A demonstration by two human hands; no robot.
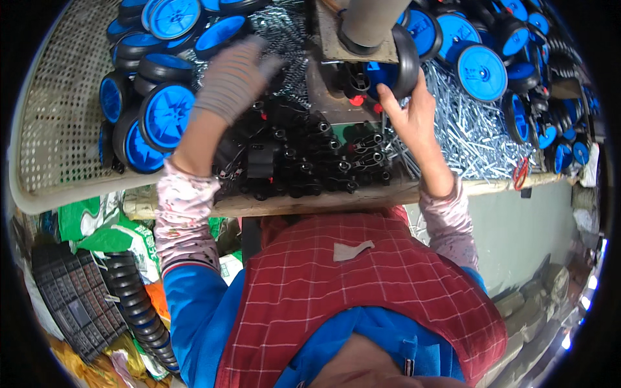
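The left fingers [253, 50], in a grey striped glove, are blurred near a heap of small metal parts [284, 27]; whether they hold something is not clear. To their left, many blue-centred wheels [169, 116] lie in a pale perforated basket [61, 145]. The bare right fingers [422, 85] hold a black wheel [407, 59] with blue centre, just below a grey metal column [370, 24]. To their right and nearer the body is a pile of long metal pins [475, 139]. Between both hands' fingers, also nearer the body, black plastic parts [309, 155] crowd the wooden desk [284, 207].
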